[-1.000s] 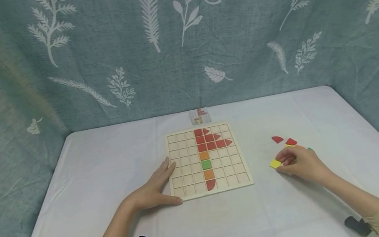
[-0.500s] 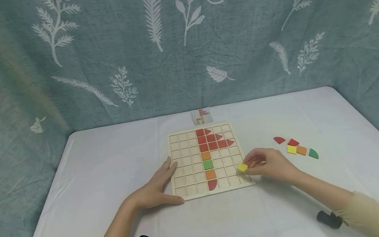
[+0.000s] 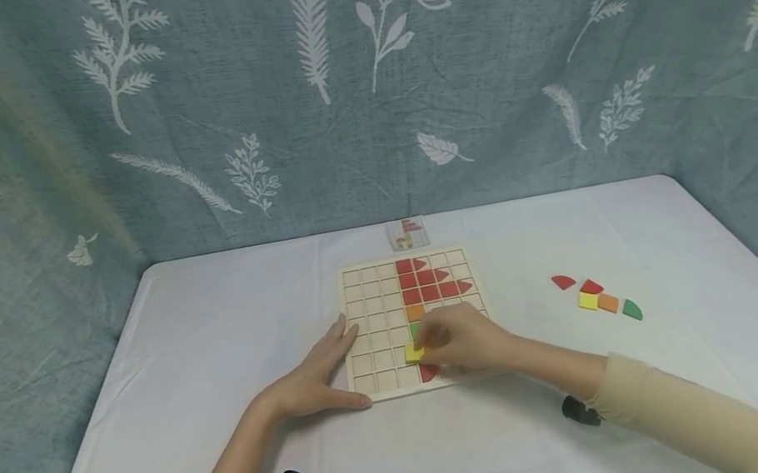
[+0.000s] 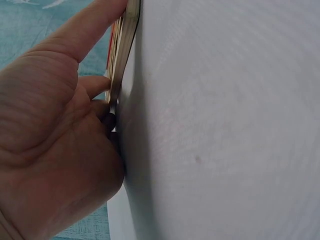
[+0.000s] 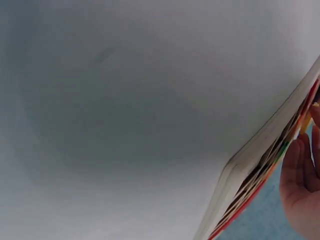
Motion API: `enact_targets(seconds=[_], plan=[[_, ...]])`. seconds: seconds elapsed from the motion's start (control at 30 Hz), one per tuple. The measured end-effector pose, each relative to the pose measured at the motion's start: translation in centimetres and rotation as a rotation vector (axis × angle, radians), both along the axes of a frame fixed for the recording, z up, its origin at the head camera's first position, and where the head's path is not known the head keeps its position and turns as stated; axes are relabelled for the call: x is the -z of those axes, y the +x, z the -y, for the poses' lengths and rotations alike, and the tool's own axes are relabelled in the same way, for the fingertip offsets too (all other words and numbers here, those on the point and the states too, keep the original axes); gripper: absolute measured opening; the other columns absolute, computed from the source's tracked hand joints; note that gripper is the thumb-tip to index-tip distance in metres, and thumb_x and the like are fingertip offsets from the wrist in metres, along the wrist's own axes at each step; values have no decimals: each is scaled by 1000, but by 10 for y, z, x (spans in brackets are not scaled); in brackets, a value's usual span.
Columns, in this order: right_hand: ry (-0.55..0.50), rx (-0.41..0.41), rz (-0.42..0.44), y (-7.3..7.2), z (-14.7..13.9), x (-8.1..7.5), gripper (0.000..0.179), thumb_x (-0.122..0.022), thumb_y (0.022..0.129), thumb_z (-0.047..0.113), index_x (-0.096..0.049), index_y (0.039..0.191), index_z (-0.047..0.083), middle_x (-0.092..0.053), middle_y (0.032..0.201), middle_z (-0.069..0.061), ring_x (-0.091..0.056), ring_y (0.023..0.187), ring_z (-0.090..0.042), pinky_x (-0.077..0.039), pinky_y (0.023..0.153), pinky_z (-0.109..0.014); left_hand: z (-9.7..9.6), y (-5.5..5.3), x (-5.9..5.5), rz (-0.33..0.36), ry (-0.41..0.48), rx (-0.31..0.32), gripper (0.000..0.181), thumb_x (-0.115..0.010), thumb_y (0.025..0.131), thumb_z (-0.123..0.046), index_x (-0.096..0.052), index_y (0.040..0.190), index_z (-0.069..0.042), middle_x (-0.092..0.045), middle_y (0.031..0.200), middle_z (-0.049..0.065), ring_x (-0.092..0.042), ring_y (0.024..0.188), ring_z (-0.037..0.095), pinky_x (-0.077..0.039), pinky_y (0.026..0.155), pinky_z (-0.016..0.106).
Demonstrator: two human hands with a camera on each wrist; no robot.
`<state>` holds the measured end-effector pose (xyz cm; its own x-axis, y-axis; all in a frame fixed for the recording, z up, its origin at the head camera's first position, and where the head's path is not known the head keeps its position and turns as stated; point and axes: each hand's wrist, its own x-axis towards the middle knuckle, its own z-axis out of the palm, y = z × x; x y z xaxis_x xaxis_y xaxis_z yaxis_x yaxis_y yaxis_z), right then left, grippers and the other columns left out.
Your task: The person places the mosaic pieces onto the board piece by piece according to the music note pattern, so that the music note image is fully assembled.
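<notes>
My right hand (image 3: 465,335) pinches a flat yellow square piece (image 3: 412,354) between thumb and fingertips at six o'clock on a pale wooden grid board (image 3: 367,323); whether the piece touches the grid, I cannot tell. My left hand (image 3: 309,380), fingers and thumb spread wide and gripping nothing, rests against the board's edge from nine to seven o'clock. Well apart at three o'clock, flat red, yellow, orange and green loose pieces (image 3: 588,301) lie on the white-covered table (image 3: 419,466).

No text, number or sign is readable on the pale wooden grid board (image 3: 366,306) or the small rectangular picture card (image 3: 407,234) near the far edge of the white tabletop (image 3: 247,310).
</notes>
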<state>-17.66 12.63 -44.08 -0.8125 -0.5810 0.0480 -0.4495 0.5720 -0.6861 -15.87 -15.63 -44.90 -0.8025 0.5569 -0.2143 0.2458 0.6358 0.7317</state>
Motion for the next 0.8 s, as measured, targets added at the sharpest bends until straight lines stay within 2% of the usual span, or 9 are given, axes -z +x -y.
enact_targets(seconds=[0.2, 0.37, 0.47, 0.7, 0.8], plan=[[50, -74, -99, -4, 11, -3, 7, -78, 83, 14, -74, 88, 18, -66, 85, 15, -58, 83, -6, -50, 79, -28, -2, 0, -1, 3, 1, 5, 108, -81, 79, -40, -14, 156, -5, 7, 162, 15, 6, 148, 35, -7, 115, 59], [74, -97, -111, -5, 14, -4, 5, -77, 84, 15, -75, 86, 20, -66, 83, 17, -57, 83, -6, -48, 81, -29, -2, -1, -1, 9, -5, -4, 109, -81, 78, -41, -14, 157, -7, 7, 163, 13, 6, 148, 34, -7, 115, 59], [67, -83, -96, -4, 11, -5, 5, -77, 85, 17, -76, 87, 21, -65, 84, 19, -58, 84, -5, -48, 81, -28, -2, -1, -1, 8, -9, -4, 109, -81, 78, -41, -14, 157, -7, 7, 163, 13, 6, 148, 34, -7, 115, 58], [-77, 89, 128, 0, -8, -5, 8, -78, 84, 24, -76, 93, 25, -69, 91, 16, -65, 88, -7, -52, 83, -34, -1, -2, 0, 12, -16, -11, 110, -82, 77, -41, -14, 157, -6, 7, 163, 13, 6, 148, 34, -7, 116, 58], [-99, 160, 174, 2, -21, -6, 12, -77, 84, 28, -76, 96, 25, -70, 96, 13, -64, 93, -9, -52, 87, -37, -1, -2, 1, 16, -25, -23, 111, -82, 76, -42, -14, 157, -7, 6, 163, 13, 6, 148, 33, -7, 116, 58]])
